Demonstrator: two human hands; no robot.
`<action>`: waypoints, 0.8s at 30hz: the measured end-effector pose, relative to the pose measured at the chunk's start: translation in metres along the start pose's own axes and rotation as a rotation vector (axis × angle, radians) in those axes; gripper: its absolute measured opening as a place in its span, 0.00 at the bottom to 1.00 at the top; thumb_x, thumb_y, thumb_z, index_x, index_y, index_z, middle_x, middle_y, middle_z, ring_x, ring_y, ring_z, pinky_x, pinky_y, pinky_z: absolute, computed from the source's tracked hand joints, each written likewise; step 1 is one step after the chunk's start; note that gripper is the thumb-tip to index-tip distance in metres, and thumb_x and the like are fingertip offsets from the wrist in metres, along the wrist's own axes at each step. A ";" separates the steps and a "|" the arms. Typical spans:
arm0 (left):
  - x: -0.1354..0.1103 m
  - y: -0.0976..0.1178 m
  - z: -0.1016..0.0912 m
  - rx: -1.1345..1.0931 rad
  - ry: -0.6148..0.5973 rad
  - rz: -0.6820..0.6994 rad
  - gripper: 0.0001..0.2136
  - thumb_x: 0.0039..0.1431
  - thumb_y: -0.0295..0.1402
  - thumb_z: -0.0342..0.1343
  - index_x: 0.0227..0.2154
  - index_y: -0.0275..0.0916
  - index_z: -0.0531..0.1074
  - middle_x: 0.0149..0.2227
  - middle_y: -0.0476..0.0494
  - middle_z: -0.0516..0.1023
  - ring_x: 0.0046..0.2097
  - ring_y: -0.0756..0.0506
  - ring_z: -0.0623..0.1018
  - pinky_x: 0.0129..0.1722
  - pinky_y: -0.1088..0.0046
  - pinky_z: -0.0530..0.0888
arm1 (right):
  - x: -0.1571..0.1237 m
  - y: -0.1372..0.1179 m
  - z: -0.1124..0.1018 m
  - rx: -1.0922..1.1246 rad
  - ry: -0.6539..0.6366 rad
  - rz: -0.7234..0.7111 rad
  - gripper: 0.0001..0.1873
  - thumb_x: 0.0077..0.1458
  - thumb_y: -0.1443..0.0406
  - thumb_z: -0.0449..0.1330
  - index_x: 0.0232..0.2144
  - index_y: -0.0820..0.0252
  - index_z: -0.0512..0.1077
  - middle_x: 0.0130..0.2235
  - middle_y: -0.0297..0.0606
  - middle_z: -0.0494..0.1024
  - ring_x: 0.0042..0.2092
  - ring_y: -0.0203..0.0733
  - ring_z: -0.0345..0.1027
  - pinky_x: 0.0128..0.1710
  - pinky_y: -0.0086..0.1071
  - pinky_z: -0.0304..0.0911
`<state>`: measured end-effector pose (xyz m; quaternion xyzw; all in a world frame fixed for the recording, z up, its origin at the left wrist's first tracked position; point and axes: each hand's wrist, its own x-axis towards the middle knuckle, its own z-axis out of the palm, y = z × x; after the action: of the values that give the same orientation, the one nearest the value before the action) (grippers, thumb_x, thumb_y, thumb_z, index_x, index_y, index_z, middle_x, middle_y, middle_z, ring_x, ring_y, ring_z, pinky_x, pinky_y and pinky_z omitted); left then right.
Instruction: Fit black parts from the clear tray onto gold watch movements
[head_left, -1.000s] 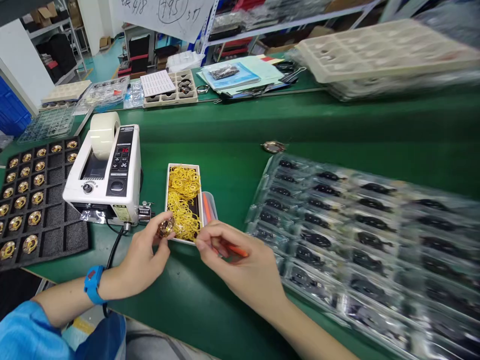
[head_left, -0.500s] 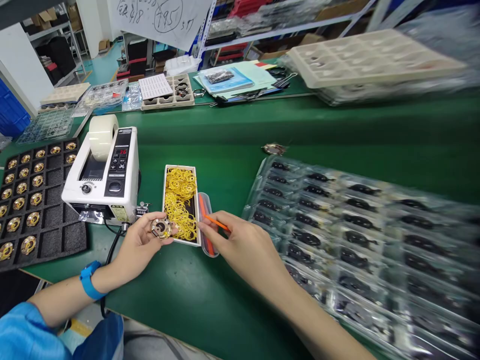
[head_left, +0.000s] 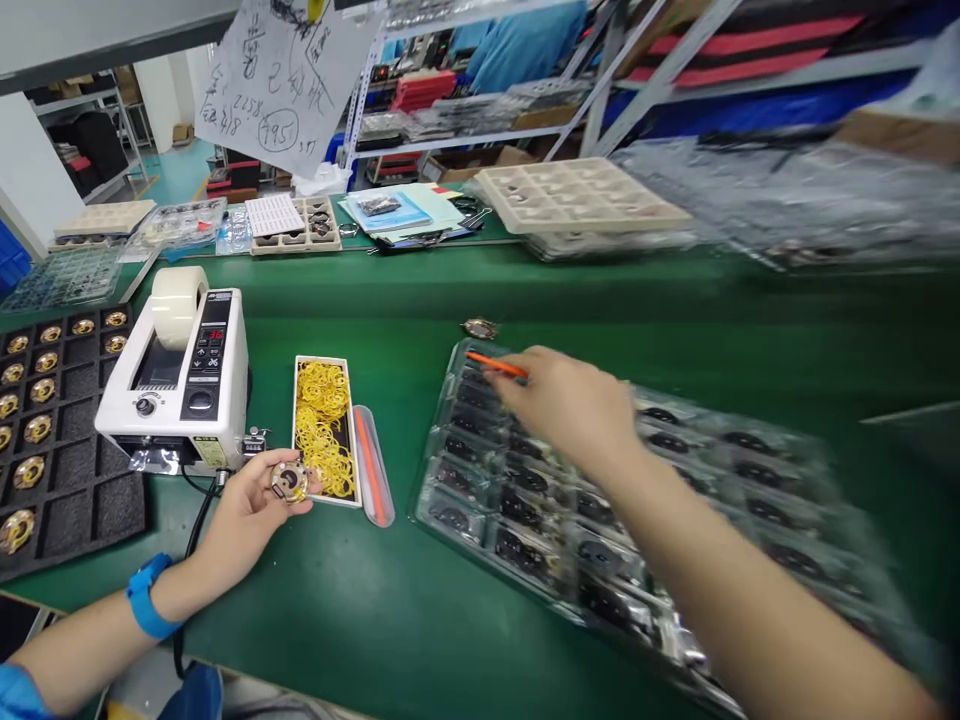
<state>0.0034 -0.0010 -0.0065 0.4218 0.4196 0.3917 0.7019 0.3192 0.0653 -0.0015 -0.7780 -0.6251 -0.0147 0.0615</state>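
My left hand (head_left: 251,510) pinches a round metal part (head_left: 289,481) with a gold rim and a dark centre, held just left of a white box (head_left: 355,430). Yellow rings (head_left: 324,455) fill much of that box. Over the far left corner of a clear plastic tray (head_left: 480,535), my right hand (head_left: 574,405) is closed on a thin orange stick-like tool (head_left: 496,365). Its working tip cannot be made out. Black parts (head_left: 523,510) sit in the tray's cells, some hidden beneath my right arm. Beside the box lies a small clear case (head_left: 381,490) with an orange strip inside.
A white tape dispenser (head_left: 180,380) stands left of the box. Further left is a black foam tray (head_left: 112,500) with several gold round parts. Another round metal part (head_left: 480,328) lies behind the clear tray. A beige tray (head_left: 570,195) rests on the back ledge.
My right hand has moved from beside the white box to the clear tray's far left corner, carrying the orange tool. My left hand still holds the round part. The view has swung right.
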 end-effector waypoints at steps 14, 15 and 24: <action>0.001 -0.006 -0.003 0.022 -0.037 -0.009 0.19 0.48 0.29 0.64 0.44 0.40 0.70 0.42 0.42 0.81 0.46 0.42 0.81 0.48 0.64 0.75 | 0.079 0.034 0.018 -0.138 -0.421 -0.087 0.16 0.62 0.60 0.58 0.50 0.60 0.69 0.50 0.42 0.73 0.46 0.43 0.71 0.45 0.42 0.70; 0.001 -0.006 -0.003 0.015 -0.044 -0.007 0.18 0.48 0.28 0.63 0.44 0.41 0.70 0.42 0.42 0.81 0.46 0.42 0.81 0.48 0.64 0.75 | 0.076 0.035 0.017 -0.122 -0.412 -0.086 0.15 0.63 0.60 0.58 0.48 0.61 0.70 0.48 0.41 0.74 0.45 0.42 0.71 0.44 0.41 0.70; -0.001 -0.007 -0.002 -0.049 -0.087 -0.019 0.17 0.49 0.26 0.63 0.44 0.41 0.71 0.42 0.44 0.80 0.46 0.42 0.80 0.49 0.61 0.75 | 0.013 0.005 0.001 0.252 -0.011 -0.153 0.07 0.53 0.72 0.57 0.28 0.61 0.75 0.38 0.47 0.77 0.36 0.46 0.70 0.28 0.35 0.53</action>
<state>0.0029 -0.0041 -0.0127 0.4172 0.3829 0.3763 0.7333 0.3269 0.0772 -0.0011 -0.7144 -0.6797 0.0635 0.1538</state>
